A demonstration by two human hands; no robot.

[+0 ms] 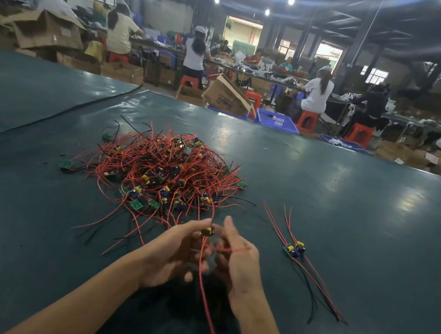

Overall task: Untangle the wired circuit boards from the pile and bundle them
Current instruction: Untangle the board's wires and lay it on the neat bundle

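A tangled pile of small green circuit boards with red and black wires (162, 170) lies on the dark green table (348, 211), just beyond my hands. My left hand (171, 255) pinches one small board (207, 231) with a yellow part at its fingertips. That board's red wire (206, 299) hangs down between my wrists. My right hand (240, 264) is close beside the left, its fingers curled round a loop of the same red wire. To the right lies a small separated group of boards (294, 251) with wires laid straight.
A black cable (61, 113) runs across the table's far left. Beyond the far table edge stand cardboard boxes (227, 96), blue crates (276, 121) and red stools, with several seated people at other benches.
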